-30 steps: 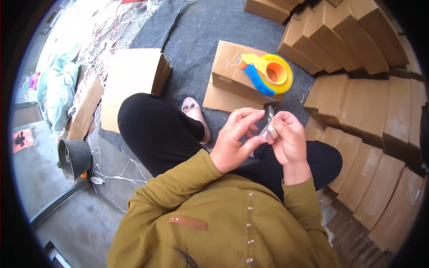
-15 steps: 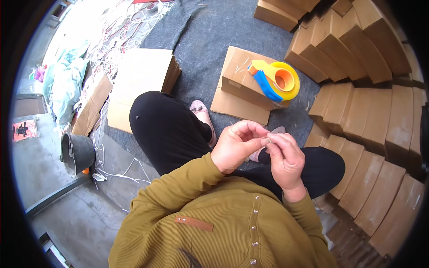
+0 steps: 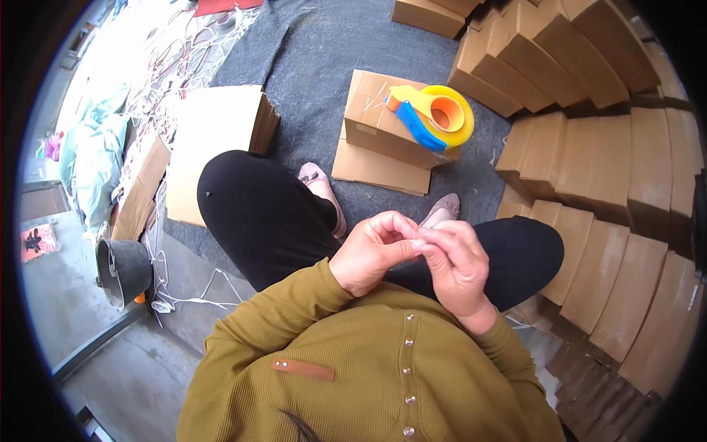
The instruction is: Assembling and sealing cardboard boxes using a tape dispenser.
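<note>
My left hand (image 3: 372, 254) and my right hand (image 3: 458, 267) meet above my lap, fingertips pinched together and touching. Whatever lies between the fingertips, if anything, is too small to make out. Beyond them, a yellow and orange tape dispenser with a blue side (image 3: 434, 118) rests on a closed brown cardboard box (image 3: 383, 110). That box stands on a flat piece of cardboard (image 3: 379, 168) between my feet and the far floor.
Stacked brown boxes (image 3: 596, 162) form a wall on the right. At left lies a pile of flat cardboard (image 3: 213, 132), with a dark bucket (image 3: 127, 269) and white cords (image 3: 195, 298) nearer me. A grey mat (image 3: 324, 51) covers the floor ahead.
My joined hands have come slightly lower and nearer my body, still pinched together. The whole scene has shifted a little to the left as the view turned.
</note>
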Tool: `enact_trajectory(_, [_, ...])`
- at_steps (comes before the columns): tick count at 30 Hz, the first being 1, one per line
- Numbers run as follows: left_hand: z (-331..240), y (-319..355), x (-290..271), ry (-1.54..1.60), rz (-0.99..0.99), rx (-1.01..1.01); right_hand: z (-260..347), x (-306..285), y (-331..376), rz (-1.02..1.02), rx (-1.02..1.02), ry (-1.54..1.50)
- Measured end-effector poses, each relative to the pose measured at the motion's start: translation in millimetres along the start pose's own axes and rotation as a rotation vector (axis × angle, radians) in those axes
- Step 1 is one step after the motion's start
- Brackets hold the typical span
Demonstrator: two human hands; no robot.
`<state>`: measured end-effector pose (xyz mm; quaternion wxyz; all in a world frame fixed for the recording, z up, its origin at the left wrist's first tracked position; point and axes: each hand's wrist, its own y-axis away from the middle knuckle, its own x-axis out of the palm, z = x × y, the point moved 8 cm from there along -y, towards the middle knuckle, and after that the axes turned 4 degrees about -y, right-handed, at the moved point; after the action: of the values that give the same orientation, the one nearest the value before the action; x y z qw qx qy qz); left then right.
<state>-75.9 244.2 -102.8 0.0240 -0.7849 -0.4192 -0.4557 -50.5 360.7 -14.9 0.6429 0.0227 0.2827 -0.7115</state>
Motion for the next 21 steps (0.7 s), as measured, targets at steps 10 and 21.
enact_trajectory(10, [24.6,20.3,25.6,0.1,0.219,-0.318,-27.3,5.8,25.1,0.136,0.273,-0.614])
enact_trajectory(21, [-108.2,130.2,-23.7,-0.697,-0.316,0.69,-5.6,54.1,19.6,0.155,0.128,-0.382])
